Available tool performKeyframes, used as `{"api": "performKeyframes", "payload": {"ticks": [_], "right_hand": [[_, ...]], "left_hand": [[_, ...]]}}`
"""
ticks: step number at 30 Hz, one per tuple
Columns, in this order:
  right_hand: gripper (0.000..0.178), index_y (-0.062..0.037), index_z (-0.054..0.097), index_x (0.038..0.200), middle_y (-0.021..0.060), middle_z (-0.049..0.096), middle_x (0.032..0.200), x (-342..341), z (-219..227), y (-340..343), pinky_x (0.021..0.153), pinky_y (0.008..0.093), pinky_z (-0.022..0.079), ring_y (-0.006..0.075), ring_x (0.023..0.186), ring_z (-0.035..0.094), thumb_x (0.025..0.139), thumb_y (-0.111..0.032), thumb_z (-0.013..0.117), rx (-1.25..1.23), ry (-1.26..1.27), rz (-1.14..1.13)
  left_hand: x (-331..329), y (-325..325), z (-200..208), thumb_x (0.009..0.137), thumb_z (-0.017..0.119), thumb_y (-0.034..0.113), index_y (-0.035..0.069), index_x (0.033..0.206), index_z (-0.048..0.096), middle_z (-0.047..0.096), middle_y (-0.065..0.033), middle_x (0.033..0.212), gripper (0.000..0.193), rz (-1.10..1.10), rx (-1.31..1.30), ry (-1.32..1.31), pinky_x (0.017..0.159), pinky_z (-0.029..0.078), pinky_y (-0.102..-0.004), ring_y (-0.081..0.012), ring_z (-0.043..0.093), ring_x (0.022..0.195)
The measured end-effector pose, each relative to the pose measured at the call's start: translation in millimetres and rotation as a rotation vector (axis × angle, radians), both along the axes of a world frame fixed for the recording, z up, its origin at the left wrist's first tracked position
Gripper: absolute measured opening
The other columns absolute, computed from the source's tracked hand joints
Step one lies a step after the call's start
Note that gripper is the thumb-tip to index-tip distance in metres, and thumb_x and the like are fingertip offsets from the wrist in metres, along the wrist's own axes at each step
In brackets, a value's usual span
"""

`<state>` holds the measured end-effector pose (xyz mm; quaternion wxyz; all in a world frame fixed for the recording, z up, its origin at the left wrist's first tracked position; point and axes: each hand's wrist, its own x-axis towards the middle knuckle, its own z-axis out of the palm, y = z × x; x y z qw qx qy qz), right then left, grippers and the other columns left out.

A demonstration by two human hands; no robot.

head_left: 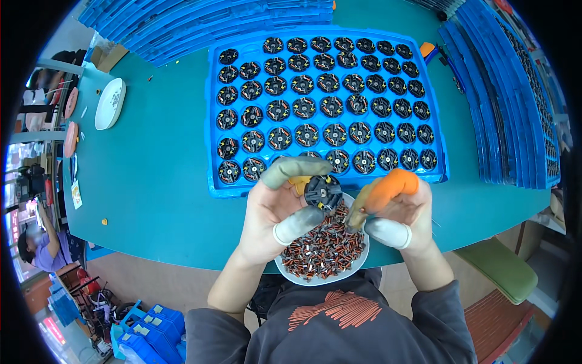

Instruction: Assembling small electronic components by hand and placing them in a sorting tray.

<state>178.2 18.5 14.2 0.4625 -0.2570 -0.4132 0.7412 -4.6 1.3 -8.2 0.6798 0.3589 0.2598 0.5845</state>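
My left hand (282, 206), with cots over its fingertips, grips a round black plastic part (323, 193) with yellow bits on its rim, between thumb and fingers. To the right, my right hand (397, 212) curls its fingers in orange and tan cots towards a grey-white thumb cot. A tiny coppery speck shows at those fingertips; what it is I cannot make out. Beneath both hands a white bowl (362, 257) is heaped with small dark and copper-coloured pieces (321, 252). Just beyond, a blue tray (213, 136) holds rows of similar round black parts (307, 134).
Blue trays are stacked at the back (206, 27) and on the right (500, 109). A white dish (111, 103) with small bits sits on the green table (163, 151) at left. Tools (448, 64) lie right of the tray. A green chair (500, 270) stands at lower right. Another person (51, 246) is at far left.
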Motion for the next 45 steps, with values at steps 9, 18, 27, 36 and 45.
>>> {"api": "performKeyframes", "payload": {"ticks": [9,18,27,36,45], "right_hand": [[0.019,0.0014,0.058,0.083,0.0090,0.062,0.081,8.6,14.0,5.7,0.067,0.0289,0.050,0.0179,0.077,0.062,0.067,0.003,0.067,0.204,-0.287,-0.022],[0.020,-0.0025,0.062,0.076,0.0047,0.055,0.066,2.6,7.8,14.3,0.043,0.0270,0.035,0.0175,0.051,0.050,0.062,-0.016,0.069,1.153,-0.721,-0.214],[0.023,-0.0057,0.065,0.079,0.0029,0.054,0.069,3.2,9.4,12.7,0.045,0.0266,0.035,0.0158,0.053,0.050,0.059,-0.015,0.069,1.213,-0.786,-0.174],[0.026,-0.0043,0.064,0.079,0.0052,0.057,0.075,-2.4,9.3,10.5,0.047,0.0272,0.039,0.0171,0.057,0.053,0.054,-0.006,0.069,1.294,-0.889,-0.232],[0.021,-0.0028,0.059,0.073,0.0066,0.058,0.072,-4.9,6.8,7.4,0.046,0.0266,0.038,0.0189,0.055,0.052,0.055,-0.002,0.070,1.237,-0.883,-0.321]], "left_hand": [[1.2,-4.3,5.6,0.078,0.055,0.003,-0.005,0.119,0.040,0.044,-0.0170,0.120,0.044,-0.134,0.022,-0.002,0.090,0.040,-0.0350,-0.0224,0.049,0.105],[2.9,-4.3,12.9,0.079,0.050,-0.001,-0.005,0.119,0.041,0.044,-0.0164,0.120,0.041,-0.210,0.006,0.061,0.090,0.040,-0.0337,-0.0221,0.045,0.110],[1.9,-4.6,10.9,0.078,0.054,0.002,-0.005,0.118,0.042,0.046,-0.0152,0.119,0.042,-0.203,0.051,0.074,0.089,0.040,-0.0326,-0.0209,0.047,0.108],[6.5,-5.2,7.3,0.072,0.055,-0.005,-0.003,0.111,0.047,0.049,-0.0139,0.113,0.040,-0.036,0.121,0.211,0.090,0.040,-0.0345,-0.0210,0.049,0.105],[6.9,-5.1,1.5,0.072,0.053,-0.004,0.002,0.111,0.042,0.049,-0.0168,0.109,0.041,0.045,0.293,0.304,0.089,0.040,-0.0369,-0.0261,0.049,0.105]]}}
